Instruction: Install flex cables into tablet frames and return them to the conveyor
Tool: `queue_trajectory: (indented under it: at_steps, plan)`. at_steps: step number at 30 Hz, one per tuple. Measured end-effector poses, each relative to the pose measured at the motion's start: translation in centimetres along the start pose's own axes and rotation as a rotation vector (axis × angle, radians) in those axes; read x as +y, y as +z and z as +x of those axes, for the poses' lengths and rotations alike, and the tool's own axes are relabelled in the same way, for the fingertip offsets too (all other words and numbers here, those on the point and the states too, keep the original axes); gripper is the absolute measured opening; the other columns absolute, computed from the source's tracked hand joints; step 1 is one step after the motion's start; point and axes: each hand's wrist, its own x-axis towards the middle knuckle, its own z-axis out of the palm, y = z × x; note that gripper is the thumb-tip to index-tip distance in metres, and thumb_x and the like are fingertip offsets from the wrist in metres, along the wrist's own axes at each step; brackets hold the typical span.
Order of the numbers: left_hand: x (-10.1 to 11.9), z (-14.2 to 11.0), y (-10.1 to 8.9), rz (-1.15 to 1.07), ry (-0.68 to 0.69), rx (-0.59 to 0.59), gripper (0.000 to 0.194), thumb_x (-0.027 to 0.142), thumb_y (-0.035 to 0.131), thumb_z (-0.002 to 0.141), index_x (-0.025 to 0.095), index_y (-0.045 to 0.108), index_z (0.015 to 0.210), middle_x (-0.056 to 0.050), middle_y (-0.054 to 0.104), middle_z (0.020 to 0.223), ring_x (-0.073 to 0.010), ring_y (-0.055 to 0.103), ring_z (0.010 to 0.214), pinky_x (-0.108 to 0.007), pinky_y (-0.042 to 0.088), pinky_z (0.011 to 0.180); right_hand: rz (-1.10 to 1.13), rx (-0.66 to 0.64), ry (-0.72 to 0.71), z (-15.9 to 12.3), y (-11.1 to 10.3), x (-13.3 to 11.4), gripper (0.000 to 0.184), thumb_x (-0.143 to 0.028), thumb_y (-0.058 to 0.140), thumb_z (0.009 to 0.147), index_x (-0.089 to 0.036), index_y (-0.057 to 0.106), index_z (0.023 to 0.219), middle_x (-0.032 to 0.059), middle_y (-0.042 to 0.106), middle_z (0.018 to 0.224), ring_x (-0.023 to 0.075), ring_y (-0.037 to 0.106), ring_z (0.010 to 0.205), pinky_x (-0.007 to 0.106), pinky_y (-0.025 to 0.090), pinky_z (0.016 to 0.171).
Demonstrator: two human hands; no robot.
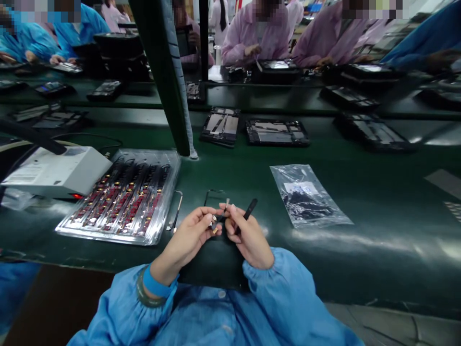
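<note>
My left hand (192, 235) pinches a small flex cable (215, 226) with a gold-coloured end between thumb and fingers. Close beside it, my right hand (252, 240) is closed around black tweezers (250, 208), whose flat end sticks up past the knuckles. The right thumb and forefinger also meet at a thin pale strip (227, 203) by the left fingertips; whether it belongs to the cable I cannot tell. One thin cable (177, 211) lies on the green table left of my hands, and a second bent cable (212, 191) lies just beyond them.
A clear plastic tray (161, 226) of red and black parts sits left, beside a white box (57, 168) with a red-lit switch. Right lies a clear bag (309, 197) of black pieces. Open tablet-like devices (277, 132) line the back, past a dark post (163, 72). Co-workers sit opposite.
</note>
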Motion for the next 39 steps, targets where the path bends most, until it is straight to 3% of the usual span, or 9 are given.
queue_trajectory:
  at_steps: [4, 9, 17, 23, 28, 30, 33, 36, 39]
  plan:
    - [-0.6, -0.1, -0.2, 0.033, 0.015, 0.016, 0.036, 0.045, 0.076, 0.074, 0.014, 0.063, 0.089, -0.001, 0.064, 0.077, -0.0117, 0.062, 0.067, -0.027, 0.051, 0.066, -0.018, 0.006, -0.003, 0.6, 0.6, 0.0, 0.040, -0.049, 0.077, 0.069, -0.015, 0.074, 0.090, -0.0047, 0.049, 0.054, 0.0041, 0.029, 0.044, 0.019, 0.015, 0.039]
    - [-0.7, 0.3, -0.1, 0.426, 0.129, 0.057, 0.038, 0.049, 0.074, 0.072, 0.016, 0.062, 0.086, -0.001, 0.067, 0.072, -0.0129, 0.061, 0.066, -0.028, 0.049, 0.068, -0.227, 0.001, 0.025, 0.7, 0.9, 0.0, 0.048, -0.055, 0.074, 0.069, -0.013, 0.075, 0.092, -0.0067, 0.040, 0.050, 0.0055, 0.031, 0.045, 0.019, 0.015, 0.040]
    - [-1.0, 0.8, -0.7, 0.518, 0.129, 0.037, 0.033, 0.048, 0.061, 0.082, 0.016, 0.059, 0.082, 0.002, 0.059, 0.062, -0.0116, 0.057, 0.057, -0.025, 0.045, 0.062, -0.400, 0.100, -0.148, 0.1, -0.4, -0.3, 0.048, -0.059, 0.070, 0.071, -0.016, 0.070, 0.091, 0.0004, 0.061, 0.066, 0.0073, 0.039, 0.047, 0.023, 0.026, 0.043]
    - [-1.8, 0.2, -0.4, 1.051, 0.571, 0.168, 0.019, 0.031, 0.051, 0.091, 0.020, 0.066, 0.093, -0.005, 0.066, 0.085, -0.0185, 0.061, 0.084, -0.031, 0.045, 0.077, -0.357, 0.210, -0.186, 0.3, -0.3, 0.2, 0.044, -0.058, 0.070, 0.072, -0.016, 0.071, 0.084, 0.0019, 0.063, 0.067, 0.0079, 0.039, 0.046, 0.024, 0.028, 0.043]
    - [-1.8, 0.2, -0.4, 1.036, 0.535, 0.105, 0.019, 0.029, 0.052, 0.091, 0.020, 0.068, 0.091, -0.004, 0.069, 0.085, -0.0174, 0.063, 0.083, -0.028, 0.047, 0.076, -0.331, 0.139, -0.171, 0.2, -0.3, 0.0, 0.041, -0.056, 0.069, 0.075, -0.016, 0.069, 0.086, 0.0006, 0.063, 0.063, 0.0091, 0.042, 0.045, 0.025, 0.035, 0.045]
    - [-1.7, 0.4, -0.5, 1.007, 0.507, 0.127, 0.017, 0.027, 0.054, 0.090, 0.019, 0.068, 0.087, -0.003, 0.068, 0.081, -0.0165, 0.063, 0.079, -0.026, 0.047, 0.073, -0.447, 0.236, -0.256, -0.3, -0.5, -0.1, 0.035, -0.052, 0.070, 0.075, -0.018, 0.067, 0.080, 0.0008, 0.063, 0.063, 0.0122, 0.051, 0.051, 0.026, 0.041, 0.050]
    - [-1.8, 0.6, -0.7, 0.982, 0.513, 0.181, 0.017, 0.026, 0.053, 0.088, 0.019, 0.069, 0.088, -0.003, 0.067, 0.080, -0.0163, 0.062, 0.077, -0.026, 0.047, 0.072, -0.790, 0.335, -0.562, -1.3, -0.6, 0.2, 0.021, -0.041, 0.064, 0.085, -0.021, 0.066, 0.078, 0.0038, 0.068, 0.073, 0.0172, 0.062, 0.066, 0.030, 0.050, 0.063]
    - [-2.0, 0.7, -0.8, 0.991, 0.557, 0.155, 0.017, 0.024, 0.053, 0.088, 0.019, 0.069, 0.090, -0.004, 0.068, 0.083, -0.0173, 0.062, 0.082, -0.028, 0.047, 0.075, -1.180, 0.234, -0.872, -1.9, -0.3, 1.1, 0.020, -0.024, 0.051, 0.093, -0.021, 0.070, 0.097, 0.0091, 0.073, 0.091, 0.0209, 0.067, 0.082, 0.033, 0.052, 0.075]
    - [-2.0, 0.5, -0.8, 1.042, 0.611, 0.120, 0.018, 0.024, 0.052, 0.089, 0.020, 0.070, 0.086, -0.004, 0.068, 0.082, -0.0182, 0.061, 0.083, -0.032, 0.046, 0.083, -1.423, 0.179, -0.991, -1.8, -0.2, 1.8, 0.028, -0.015, 0.044, 0.094, -0.018, 0.069, 0.106, 0.0111, 0.073, 0.092, 0.0213, 0.068, 0.080, 0.032, 0.052, 0.071]
